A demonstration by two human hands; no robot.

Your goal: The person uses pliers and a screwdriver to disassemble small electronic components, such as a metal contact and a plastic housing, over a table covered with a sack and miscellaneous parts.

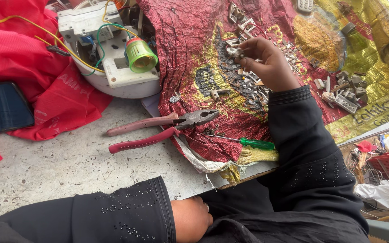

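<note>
Above the red and gold foil sheet [190, 49], the right hand [266, 60] pinches a small metal part [234, 51] at its fingertips, clear of the scattered metal bits [253, 87] below. It looks light, stiff and easily dropped, best nipped by its edges. Pliers [158, 128] and a green screwdriver [248, 142] lie nearer. The left hand [191, 218] rests at the table edge [68, 166], holding nothing, fingers hidden

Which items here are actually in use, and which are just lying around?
In use:
- right hand pinching a small silvery metal part
- heap of small grey metal parts on the crinkled red and gold foil sheet, right under that hand

Lying about:
- red-handled pliers
- green-handled screwdriver
- opened white plastic appliance with wires
- dark phone

Left hand rests at the table edge, holding nothing visible.
</note>
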